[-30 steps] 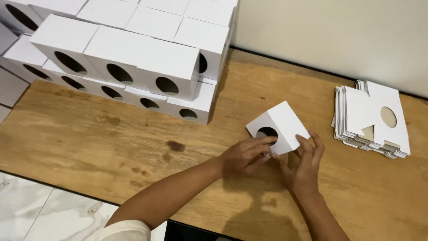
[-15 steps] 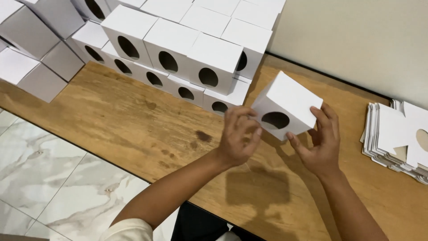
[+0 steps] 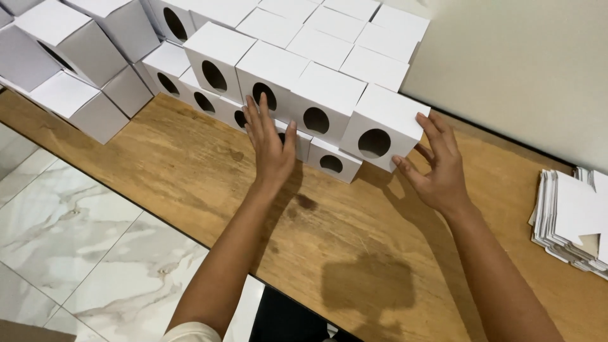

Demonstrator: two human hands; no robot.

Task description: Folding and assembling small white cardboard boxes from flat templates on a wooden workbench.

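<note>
A white folded cardboard box [image 3: 383, 126] with a round hole in its front sits at the right end of the upper row of a stack of like boxes [image 3: 297, 69]. My right hand [image 3: 437, 161] is spread beside it, fingertips touching its right edge and lower corner. My left hand [image 3: 271, 142] lies flat, fingers apart, against the fronts of the boxes in the stack's middle. Neither hand grips anything.
The stack stands on a wooden table [image 3: 354, 253] against a pale wall [image 3: 519, 69]. More white boxes [image 3: 69, 69] are heaped at the far left. A pile of flat unfolded box blanks [image 3: 573, 218] lies at the right edge. Marble floor tiles [image 3: 76, 253] show below the table's front edge.
The box I held in both hands above the table now sits at the right end of the stack. My left hand has let go and moved left onto the stack's front.
</note>
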